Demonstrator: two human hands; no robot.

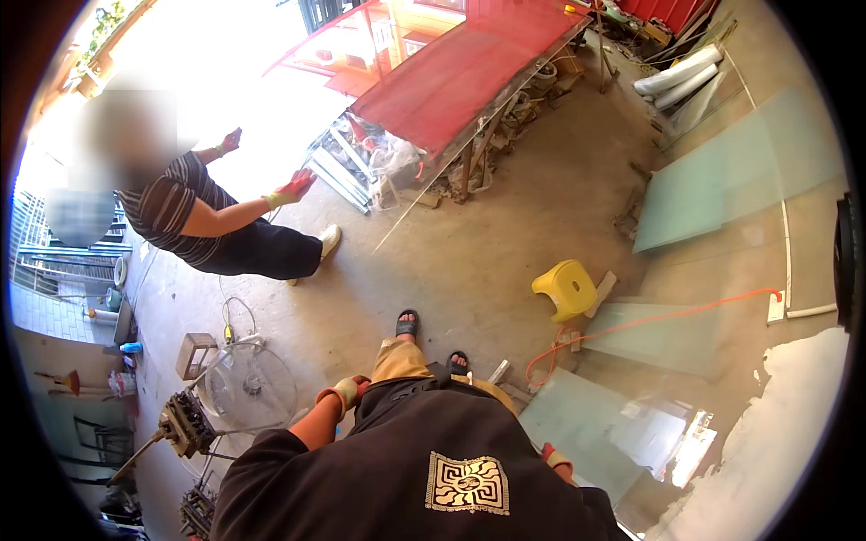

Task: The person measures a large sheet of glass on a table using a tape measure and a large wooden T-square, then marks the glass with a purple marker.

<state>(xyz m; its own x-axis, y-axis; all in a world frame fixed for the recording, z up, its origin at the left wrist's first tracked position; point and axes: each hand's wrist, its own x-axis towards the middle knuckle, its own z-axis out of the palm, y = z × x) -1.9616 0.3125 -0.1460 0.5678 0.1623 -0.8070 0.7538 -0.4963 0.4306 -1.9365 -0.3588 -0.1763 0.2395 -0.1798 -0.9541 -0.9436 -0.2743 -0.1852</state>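
I look down on my own black shirt, tan trousers and sandals on a concrete floor. My left hand (pixel 343 394), in a yellow-and-red glove, rests by my left hip with fingers curled and nothing visible in it. Only the cuff and a bit of the glove of my right hand (pixel 556 458) show at my right side, just beside a frosted glass pane (pixel 577 424) lying on the floor; its fingers are hidden. A person in a striped shirt (pixel 171 212) stands at the left with both gloved hands (pixel 293 189) raised toward a large, nearly invisible glass sheet (pixel 424 194).
A yellow plastic stool (pixel 564 288) and an orange cable (pixel 667 316) lie ahead to the right. More glass panes (pixel 740 171) lean at the right. A red-topped bench (pixel 469 72) with clutter beneath stands ahead. A floor fan (pixel 248 388) and machinery (pixel 185 424) sit at my left.
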